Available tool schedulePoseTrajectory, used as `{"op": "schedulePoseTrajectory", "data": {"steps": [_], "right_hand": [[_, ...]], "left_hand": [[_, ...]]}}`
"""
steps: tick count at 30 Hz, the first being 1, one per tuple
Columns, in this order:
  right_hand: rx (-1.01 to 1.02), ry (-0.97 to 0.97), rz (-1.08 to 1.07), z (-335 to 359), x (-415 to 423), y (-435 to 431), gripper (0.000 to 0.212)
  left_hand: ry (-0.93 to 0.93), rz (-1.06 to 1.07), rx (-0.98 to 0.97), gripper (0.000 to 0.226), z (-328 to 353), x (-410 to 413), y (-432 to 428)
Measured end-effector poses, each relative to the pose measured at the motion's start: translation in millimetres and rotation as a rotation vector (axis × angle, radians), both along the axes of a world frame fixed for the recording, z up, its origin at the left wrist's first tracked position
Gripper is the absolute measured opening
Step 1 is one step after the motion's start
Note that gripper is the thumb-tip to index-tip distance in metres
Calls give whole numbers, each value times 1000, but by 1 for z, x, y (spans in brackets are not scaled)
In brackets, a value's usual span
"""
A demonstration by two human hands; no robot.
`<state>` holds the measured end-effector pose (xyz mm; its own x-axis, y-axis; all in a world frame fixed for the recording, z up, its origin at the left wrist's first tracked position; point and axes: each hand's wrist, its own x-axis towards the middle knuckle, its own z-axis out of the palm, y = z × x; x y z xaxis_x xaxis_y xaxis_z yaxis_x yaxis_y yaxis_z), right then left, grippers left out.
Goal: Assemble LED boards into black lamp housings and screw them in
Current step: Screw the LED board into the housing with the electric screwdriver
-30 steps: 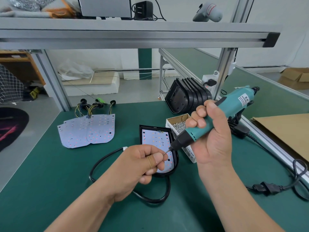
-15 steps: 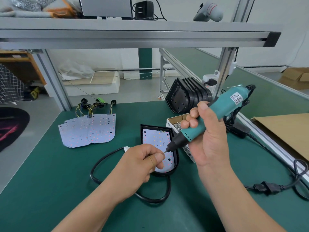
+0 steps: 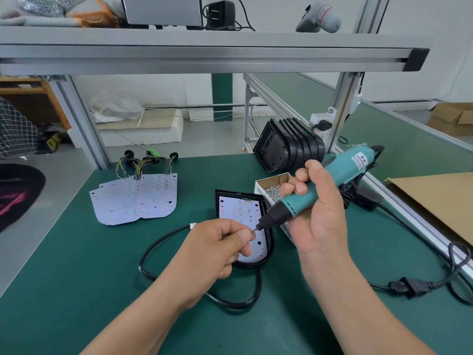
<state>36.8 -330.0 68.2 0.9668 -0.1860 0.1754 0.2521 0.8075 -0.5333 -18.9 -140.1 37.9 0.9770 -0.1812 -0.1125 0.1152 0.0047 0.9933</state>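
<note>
While the right hand [image 3: 322,219] grips the teal screwdriver [image 3: 343,171], its white label unreadable, the tip points down-left at a screw [image 3: 253,230] pinched by the left hand [image 3: 217,244], above the black housing [image 3: 270,242] at the middle of the tabletop [image 3: 76,278].

The overhead shelf [image 3: 204,39] carries a black power adapter [image 3: 221,14] and a grey handheld device [image 3: 320,19]. A flat cardboard sheet [image 3: 435,201] lies right of the counter [image 3: 76,290]. A white foam block [image 3: 143,131] rests on the floor; a cardboard box [image 3: 453,119] stands far right.
</note>
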Motion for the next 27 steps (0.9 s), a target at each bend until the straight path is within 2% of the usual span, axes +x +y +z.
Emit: {"op": "schedulePoseTrajectory", "data": {"steps": [5,8,15,17,20,25,27], "right_hand": [[54,42,-9,-3,2,-1,11],[73,64,-23,-4,3,-1,13],[91,63,-24,-4,3,-3,15],[69,56,-35,-5,4,-4,15],[-4,47,-56,-8,5,-3,12],[-136,43,-84,-13,6,3,17],[-170,33,-91,-15,7,4,17]], "left_hand": [[-3,-34,-7,20,2,0,1],[13,-29,-31,34,1,1,2],[31,41,-72,31,6,5,8],[-7,149,46,28,4,12,14],[-120,299,417,14,-5,26,27],[-34,225,627,55,-22,34,29],[-43,193,669,59,-29,35,26]]}}
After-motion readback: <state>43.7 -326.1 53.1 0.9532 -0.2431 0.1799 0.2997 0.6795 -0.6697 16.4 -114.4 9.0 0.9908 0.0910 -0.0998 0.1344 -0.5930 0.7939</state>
